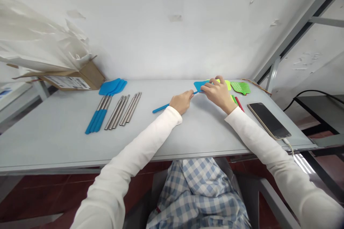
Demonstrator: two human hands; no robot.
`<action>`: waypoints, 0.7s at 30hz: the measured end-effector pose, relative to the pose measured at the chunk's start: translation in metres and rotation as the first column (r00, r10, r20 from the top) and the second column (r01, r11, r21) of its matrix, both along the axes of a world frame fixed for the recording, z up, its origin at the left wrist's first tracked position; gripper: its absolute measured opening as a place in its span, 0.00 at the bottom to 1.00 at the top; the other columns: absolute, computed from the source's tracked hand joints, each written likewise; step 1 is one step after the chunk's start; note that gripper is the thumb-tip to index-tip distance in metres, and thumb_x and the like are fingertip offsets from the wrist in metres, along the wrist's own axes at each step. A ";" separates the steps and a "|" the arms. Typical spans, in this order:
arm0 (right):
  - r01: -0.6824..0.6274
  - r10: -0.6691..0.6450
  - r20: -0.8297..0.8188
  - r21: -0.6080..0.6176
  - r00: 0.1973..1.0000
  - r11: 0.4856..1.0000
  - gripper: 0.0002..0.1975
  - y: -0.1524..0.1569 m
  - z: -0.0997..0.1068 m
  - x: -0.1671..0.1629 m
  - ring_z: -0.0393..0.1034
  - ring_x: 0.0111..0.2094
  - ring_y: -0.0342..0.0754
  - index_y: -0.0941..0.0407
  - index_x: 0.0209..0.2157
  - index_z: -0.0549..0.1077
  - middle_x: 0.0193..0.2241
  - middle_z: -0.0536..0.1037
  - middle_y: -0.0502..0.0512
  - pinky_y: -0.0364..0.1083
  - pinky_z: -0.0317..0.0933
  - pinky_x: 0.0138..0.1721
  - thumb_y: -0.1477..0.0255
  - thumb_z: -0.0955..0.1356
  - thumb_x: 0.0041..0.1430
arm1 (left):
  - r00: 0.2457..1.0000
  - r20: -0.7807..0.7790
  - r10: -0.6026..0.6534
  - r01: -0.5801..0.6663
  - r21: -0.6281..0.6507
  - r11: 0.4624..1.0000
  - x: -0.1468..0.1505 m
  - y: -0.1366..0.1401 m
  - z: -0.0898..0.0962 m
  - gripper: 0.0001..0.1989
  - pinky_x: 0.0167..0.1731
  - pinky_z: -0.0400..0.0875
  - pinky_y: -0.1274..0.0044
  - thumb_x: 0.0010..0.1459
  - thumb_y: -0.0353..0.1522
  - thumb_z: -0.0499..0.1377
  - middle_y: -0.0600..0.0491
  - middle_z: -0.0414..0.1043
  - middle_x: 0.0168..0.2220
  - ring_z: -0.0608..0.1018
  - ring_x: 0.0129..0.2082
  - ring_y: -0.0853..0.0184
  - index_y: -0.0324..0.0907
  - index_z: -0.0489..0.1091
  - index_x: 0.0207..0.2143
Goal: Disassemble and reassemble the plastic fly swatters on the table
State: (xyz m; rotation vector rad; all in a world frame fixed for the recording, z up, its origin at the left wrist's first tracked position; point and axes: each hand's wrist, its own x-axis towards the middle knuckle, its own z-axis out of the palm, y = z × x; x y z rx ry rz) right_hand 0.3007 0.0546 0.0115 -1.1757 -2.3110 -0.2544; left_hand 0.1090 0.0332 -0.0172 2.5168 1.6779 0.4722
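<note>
1. Head view: the left hand (181, 102), right of the frame's centre, had its grip closed around the blue tool (160, 108), whose handle stuck out toward the lower left.
2. The right hand (219, 94) bent its fingers over the tool's flat blue head (199, 85); whether that grip pinched it, one could not tell.
3. Metal rods (121, 111) and blue-headed tools (96, 120) lay left of centre on the tabletop (67, 143).
4. A green piece (241, 87) and a phone (268, 118) lay at centre right.
</note>
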 end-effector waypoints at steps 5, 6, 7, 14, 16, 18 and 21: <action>0.014 -0.022 -0.256 -0.033 0.966 0.999 0.11 -0.005 -0.006 0.005 0.68 0.45 0.53 0.47 0.30 0.76 0.35 0.80 0.53 0.60 0.53 0.56 0.64 0.64 0.64 | 0.993 0.116 -0.016 0.016 -0.001 1.000 -0.001 -0.002 0.009 0.18 0.36 0.64 0.73 0.70 0.39 0.40 0.51 0.77 0.45 0.78 0.44 0.60 0.48 0.67 0.48; 0.016 -0.026 -0.281 -0.039 0.959 0.999 0.10 -0.005 -0.007 0.006 0.68 0.46 0.53 0.47 0.30 0.76 0.35 0.80 0.53 0.60 0.53 0.57 0.63 0.65 0.63 | 0.991 0.133 -0.013 0.014 -0.006 1.000 -0.001 -0.003 0.011 0.18 0.36 0.64 0.73 0.70 0.39 0.40 0.51 0.77 0.44 0.78 0.44 0.59 0.49 0.67 0.48; 0.021 -0.033 -0.292 -0.042 0.956 0.999 0.10 -0.004 -0.008 0.008 0.68 0.47 0.53 0.47 0.30 0.76 0.35 0.80 0.53 0.60 0.53 0.57 0.62 0.65 0.62 | 0.989 0.150 -0.011 0.013 -0.012 1.000 0.000 -0.005 0.012 0.18 0.36 0.64 0.73 0.70 0.40 0.40 0.51 0.77 0.43 0.78 0.44 0.59 0.49 0.68 0.47; 0.158 -0.136 -0.155 0.137 0.979 0.978 0.09 0.004 -0.017 0.013 0.72 0.50 0.52 0.48 0.32 0.76 0.42 0.82 0.50 0.60 0.55 0.59 0.67 0.64 0.65 | 0.821 0.571 -0.004 0.131 -0.182 0.975 0.008 -0.009 0.020 0.11 0.26 0.59 0.79 0.67 0.36 0.48 0.56 0.65 0.24 0.69 0.24 0.69 0.44 0.65 0.32; 0.198 -0.183 -0.082 0.250 0.980 0.948 0.10 0.009 -0.019 0.011 0.73 0.51 0.53 0.49 0.34 0.76 0.44 0.82 0.51 0.59 0.56 0.59 0.70 0.64 0.66 | 0.611 0.779 0.137 0.308 -0.394 0.866 0.011 -0.009 0.026 0.12 0.18 0.50 0.82 0.66 0.35 0.50 0.61 0.52 0.19 0.56 0.16 0.75 0.43 0.59 0.28; 0.191 -0.195 -0.023 0.337 0.981 0.922 0.11 0.015 -0.021 0.009 0.72 0.54 0.53 0.50 0.36 0.77 0.46 0.81 0.52 0.59 0.55 0.59 0.72 0.62 0.67 | 0.400 0.838 0.370 0.549 -0.543 0.636 0.014 -0.012 0.032 0.15 0.14 0.40 0.82 0.67 0.35 0.48 0.64 0.43 0.18 0.45 0.13 0.77 0.43 0.55 0.26; 0.124 -0.147 0.033 0.378 0.989 0.917 0.15 0.023 -0.024 0.008 0.71 0.56 0.52 0.51 0.39 0.77 0.49 0.80 0.54 0.57 0.56 0.59 0.74 0.59 0.69 | 0.165 0.743 0.648 0.806 -0.481 0.346 0.017 -0.018 0.040 0.17 0.11 0.33 0.82 0.70 0.34 0.43 0.64 0.38 0.19 0.40 0.13 0.78 0.42 0.52 0.25</action>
